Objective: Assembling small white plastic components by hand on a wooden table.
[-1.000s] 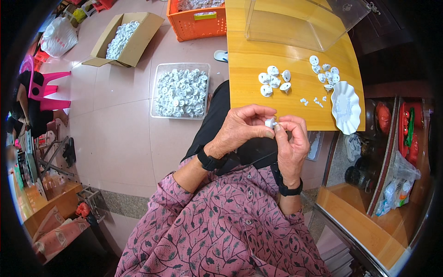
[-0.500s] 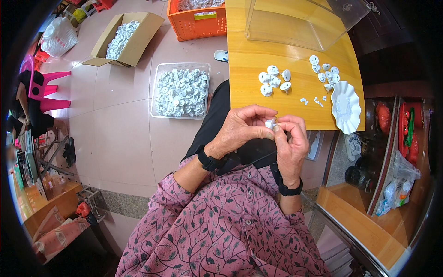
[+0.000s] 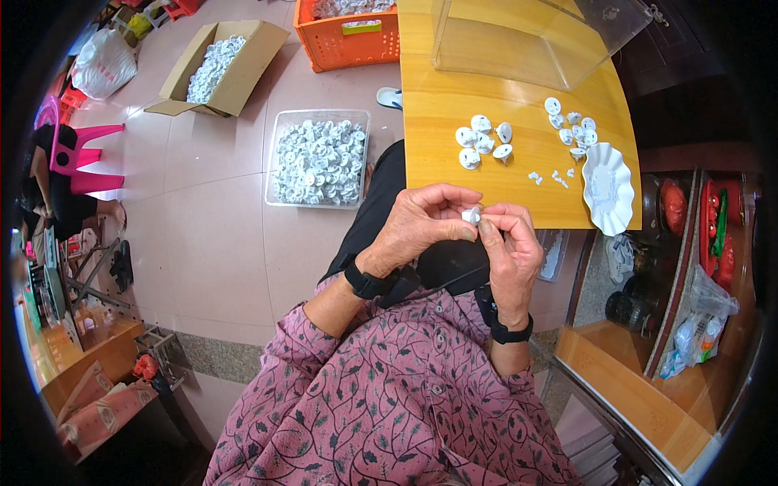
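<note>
Almost no change: hands [image 3: 470, 231] stay pinched on small white part [image 3: 471, 215]; no visible shift.

Bare table [image 3: 454, 182] ahead; white parts [image 3: 484, 142] beyond

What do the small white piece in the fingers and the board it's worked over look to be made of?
Small white piece, pinched by left hand and right hand: likely moulded plastic, matte, uniform white. Board: seemingly wood or wood-look laminate, yellow with visible grain and a slight sheen.

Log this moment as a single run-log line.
left hand: pinching small white part | right hand: fingertips on same part | table: loose white parts, white scalloped dish | floor: clear bin of parts
</note>
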Demonstrator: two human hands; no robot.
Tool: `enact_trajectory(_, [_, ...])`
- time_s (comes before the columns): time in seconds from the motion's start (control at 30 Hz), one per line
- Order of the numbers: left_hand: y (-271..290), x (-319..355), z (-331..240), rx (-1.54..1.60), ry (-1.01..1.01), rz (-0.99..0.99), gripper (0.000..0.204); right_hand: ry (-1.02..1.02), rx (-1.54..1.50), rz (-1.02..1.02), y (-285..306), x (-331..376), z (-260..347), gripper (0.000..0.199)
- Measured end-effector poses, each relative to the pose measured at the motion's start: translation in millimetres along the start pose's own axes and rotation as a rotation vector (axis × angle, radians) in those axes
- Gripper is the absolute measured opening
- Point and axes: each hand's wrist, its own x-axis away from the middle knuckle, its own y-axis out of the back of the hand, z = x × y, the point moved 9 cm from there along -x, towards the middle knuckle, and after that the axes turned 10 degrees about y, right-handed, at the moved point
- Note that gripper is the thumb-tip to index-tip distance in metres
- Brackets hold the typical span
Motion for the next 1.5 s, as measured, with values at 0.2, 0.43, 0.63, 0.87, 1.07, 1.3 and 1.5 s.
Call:
enact_trajectory(0.2, [45, 5, -12, -0.011, -0.111, -0.196, 0.032, -0.007, 0.162, -0.05, 15, 5, -13, 0.004])
enact_trajectory(0.43, [187, 33, -22, 0.07, -0.203, -0.645, 0.032, 0.039, 0.513, -0.041, 34, 6, -23, 0.008])
enact_trajectory(0.63, [289, 54, 13, 0.147, -0.06, -0.911, 0.041, 0.183, 0.754, -0.099, 53, -11, -36, 0.013])
enact_trajectory(0.87, [283, 52, 6, -0.108, 0.005, -0.992, 0.054, 0.2, 0.999, 0.016, 47, -34, -50, 0.025])
enact_trajectory(1.07, [158, 22, -55, -0.602, -0.277, -0.835, 0.028, 0.242, 1.07, 0.106, 34, -25, -48, 0.025])
enact_trajectory(1.3, [26, -19, -62, -0.838, -0.386, -0.535, 0.018, 0.208, 0.74, -0.015, 44, -11, -43, 0.012])
enact_trajectory(1.5, [-6, -45, -54, -1.097, -0.468, -0.426, 0.025, 0.135, 0.689, -0.072, 47, -4, -37, 0.013])
